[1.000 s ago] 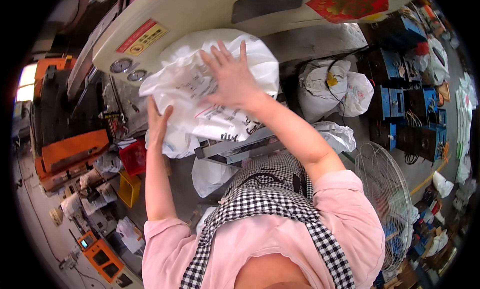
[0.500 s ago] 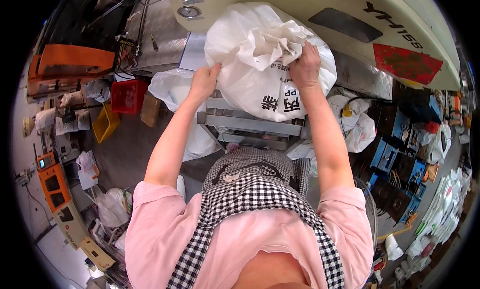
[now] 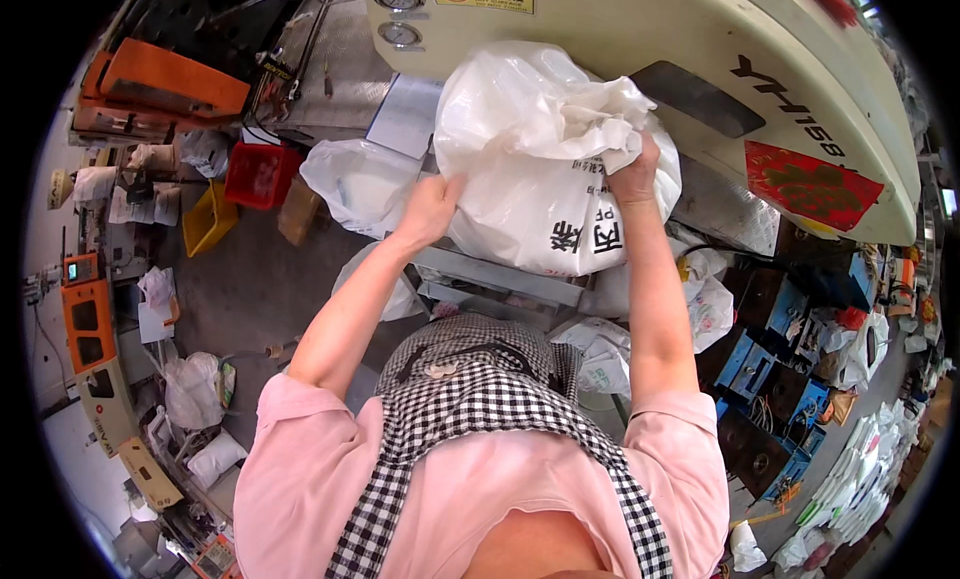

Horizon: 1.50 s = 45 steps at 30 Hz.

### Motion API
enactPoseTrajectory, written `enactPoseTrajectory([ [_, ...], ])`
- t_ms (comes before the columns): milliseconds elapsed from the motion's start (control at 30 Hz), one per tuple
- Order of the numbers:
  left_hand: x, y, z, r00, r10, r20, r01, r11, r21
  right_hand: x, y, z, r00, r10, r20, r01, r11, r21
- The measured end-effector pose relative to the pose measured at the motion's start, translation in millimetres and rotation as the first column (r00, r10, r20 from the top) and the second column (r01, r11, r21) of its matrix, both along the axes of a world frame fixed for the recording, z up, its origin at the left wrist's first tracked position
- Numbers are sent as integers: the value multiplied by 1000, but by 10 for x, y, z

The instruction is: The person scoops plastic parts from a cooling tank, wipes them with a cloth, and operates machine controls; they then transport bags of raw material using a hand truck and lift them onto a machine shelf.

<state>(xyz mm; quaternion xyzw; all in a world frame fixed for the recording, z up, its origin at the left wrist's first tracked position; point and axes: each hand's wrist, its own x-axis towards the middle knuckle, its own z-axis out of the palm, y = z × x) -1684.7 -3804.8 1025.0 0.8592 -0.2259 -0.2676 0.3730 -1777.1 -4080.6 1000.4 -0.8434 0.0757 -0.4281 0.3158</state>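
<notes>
A large, full white woven sack (image 3: pixel 520 194) with dark printing rests upright on a grey metal step stand, its crumpled mouth gathered at the top right. My left hand (image 3: pixel 432 211) grips the sack's left side, with the fingers closed at its edge. My right hand (image 3: pixel 637 171) is closed round the right side near the gathered mouth; its fingertips are partly hidden by the folds. The metal step stand (image 3: pixel 500 279) shows just below the sack, before my checked apron (image 3: pixel 480 379).
Behind the sack stands a cream machine (image 3: pixel 600 39) with gauges. A white plastic bag (image 3: pixel 355 184) and a paper sheet (image 3: pixel 402 114) lie to its left. Red (image 3: pixel 262 174) and yellow bins (image 3: pixel 210 219) stand farther left. Blue drawers (image 3: pixel 750 364) are at the right.
The sack sits slightly lower and farther right in the picture, and its gathered mouth leans more to the right. Both hands keep their hold. The whole view has shifted and turned a little.
</notes>
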Motion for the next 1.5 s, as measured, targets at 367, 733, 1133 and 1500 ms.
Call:
enactPoseTrajectory([
  [367, 110, 26, -325, 986, 1, -169, -42, 970, -238, -24, 311, -52, 984, -177, -4, 170, 942, 290],
  [733, 157, 291, -227, 984, -6, -179, -22, 988, -150, -58, 983, 68, 918, -375, 132, 361, 925, 114],
  [1133, 359, 728, -377, 862, 16, -506, -257, 875, -410, -371, 809, 339, 924, -307, -229, 320, 947, 23],
  [1500, -960, 4428, -1878, 811, 538, -229, -441, 820, 366, -336, 2699, 708, 932, -277, 234, 333, 910, -247],
])
